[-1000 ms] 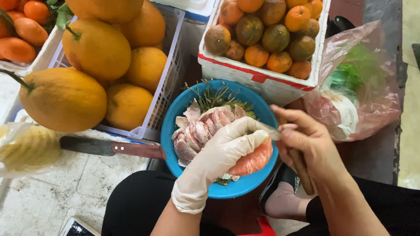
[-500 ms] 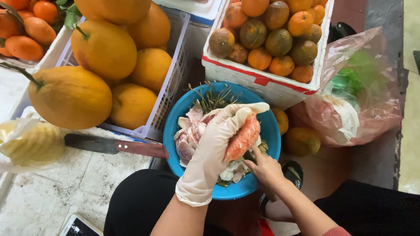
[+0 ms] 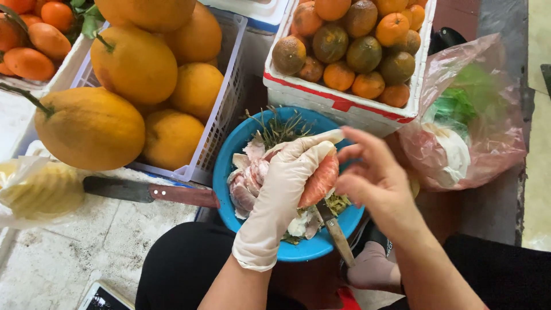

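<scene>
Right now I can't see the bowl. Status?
Left gloved hand grips pink pomelo segment. Right bare hand beside it, open. Small knife rests in blue bowl.

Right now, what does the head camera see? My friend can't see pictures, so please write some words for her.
A gloved left hand holds a pink peeled fruit segment over a blue bowl of peeled pieces, while the bare right hand picks at it. A small knife rests in the bowl, a bigger knife lies left, and crates of orange fruit sit behind.
</scene>
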